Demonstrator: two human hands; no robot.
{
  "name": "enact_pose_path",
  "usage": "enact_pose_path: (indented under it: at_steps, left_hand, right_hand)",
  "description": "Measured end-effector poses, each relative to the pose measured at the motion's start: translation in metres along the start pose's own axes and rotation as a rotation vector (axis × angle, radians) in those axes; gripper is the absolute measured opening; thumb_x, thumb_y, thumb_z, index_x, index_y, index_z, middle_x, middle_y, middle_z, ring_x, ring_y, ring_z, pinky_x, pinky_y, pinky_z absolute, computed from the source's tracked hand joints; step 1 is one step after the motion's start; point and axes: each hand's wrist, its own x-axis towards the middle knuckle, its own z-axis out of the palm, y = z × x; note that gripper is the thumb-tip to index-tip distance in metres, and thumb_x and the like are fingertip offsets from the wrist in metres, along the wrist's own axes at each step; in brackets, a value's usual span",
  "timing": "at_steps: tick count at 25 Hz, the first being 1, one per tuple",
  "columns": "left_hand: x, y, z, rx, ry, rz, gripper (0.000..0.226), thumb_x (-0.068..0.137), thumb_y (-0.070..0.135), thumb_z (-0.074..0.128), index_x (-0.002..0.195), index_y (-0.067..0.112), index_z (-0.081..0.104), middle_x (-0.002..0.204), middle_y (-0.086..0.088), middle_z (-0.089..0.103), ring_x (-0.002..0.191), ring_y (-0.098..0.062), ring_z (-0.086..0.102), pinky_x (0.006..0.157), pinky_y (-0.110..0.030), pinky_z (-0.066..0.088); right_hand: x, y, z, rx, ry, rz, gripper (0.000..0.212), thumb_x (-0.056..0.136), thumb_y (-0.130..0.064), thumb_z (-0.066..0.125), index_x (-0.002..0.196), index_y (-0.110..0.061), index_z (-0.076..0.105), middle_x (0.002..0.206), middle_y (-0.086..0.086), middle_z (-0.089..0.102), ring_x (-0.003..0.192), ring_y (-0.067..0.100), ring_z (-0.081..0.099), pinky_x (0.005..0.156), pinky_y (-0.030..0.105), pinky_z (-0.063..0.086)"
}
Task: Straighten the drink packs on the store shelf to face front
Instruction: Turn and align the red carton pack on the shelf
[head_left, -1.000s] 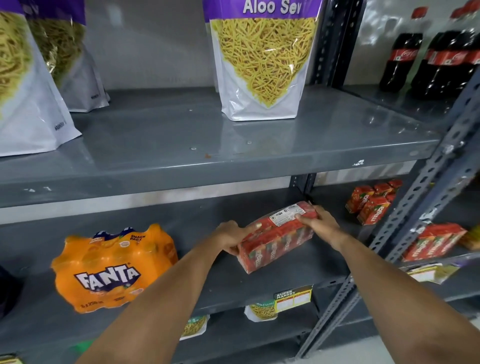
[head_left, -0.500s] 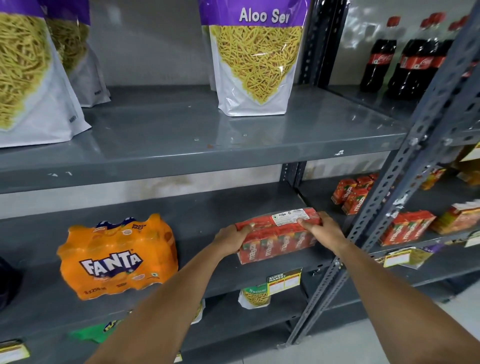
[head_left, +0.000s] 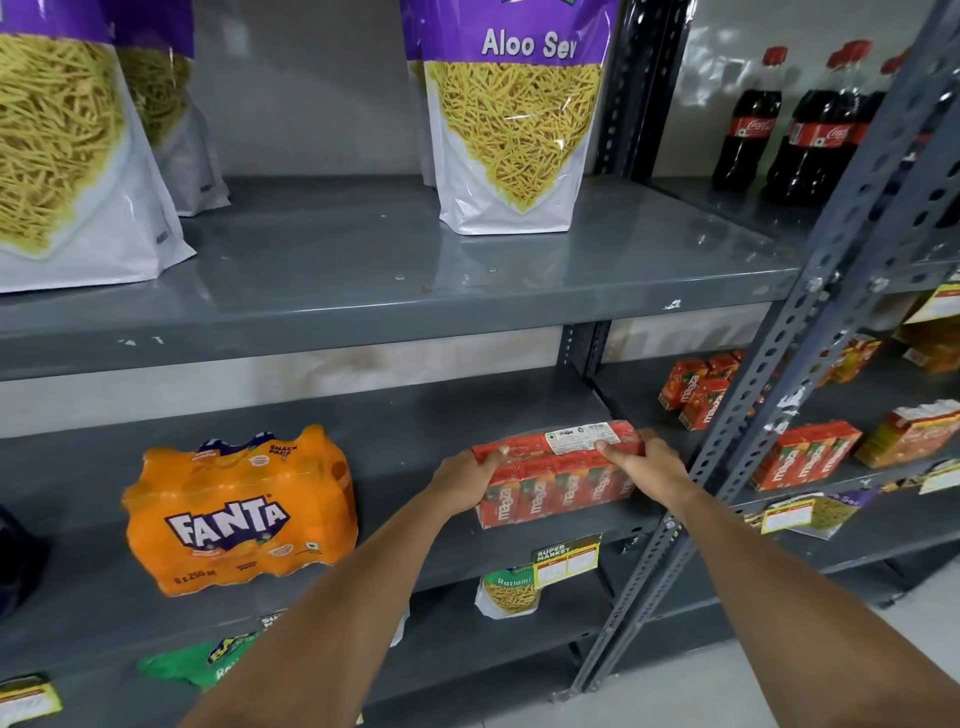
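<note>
The left hand (head_left: 465, 480) is clamping the left end of the red Maaza carton pack (head_left: 558, 478), thumb on top, while the right hand (head_left: 647, 467) is pinching the right end. Between the fingers, the pack, skewed a second ago, is now sitting square on the shelf (head_left: 395, 525), logos facing front; the orange Fanta pack (head_left: 239, 512) is probably next.

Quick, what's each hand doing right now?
Left hand: closed on the left end of the red Maaza juice pack.
Right hand: closed on the pack's right end, fingers over its top.
</note>
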Motion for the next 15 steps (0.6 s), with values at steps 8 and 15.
enact_pose_path:
  at_steps: [8, 15]
  left_hand:
    - [-0.010, 0.003, 0.000, 0.058, 0.023, -0.004, 0.062, 0.096, 0.060, 0.032, 0.110, 0.008, 0.063, 0.103, -0.011, 0.074, 0.091, -0.024, 0.074, 0.084, -0.033, 0.058]
    - [-0.037, 0.008, -0.036, 0.312, 0.217, 0.091, 0.045, 0.100, 0.042, 0.042, 0.109, 0.002, 0.062, 0.105, -0.015, 0.070, 0.095, -0.030, 0.069, 0.075, -0.034, 0.053]
  right_hand:
    - [-0.006, -0.010, 0.002, 0.019, -0.028, -0.002, 0.050, 0.088, -0.043, 0.067, 0.126, -0.016, 0.049, 0.106, 0.004, 0.062, 0.093, 0.020, 0.058, 0.086, 0.030, 0.043]
    - [0.000, -0.021, 0.021, -0.354, 0.089, -0.051, 0.044, 0.095, -0.033, 0.052, 0.136, -0.016, 0.051, 0.133, 0.017, 0.049, 0.123, 0.039, 0.052, 0.108, 0.043, 0.040]
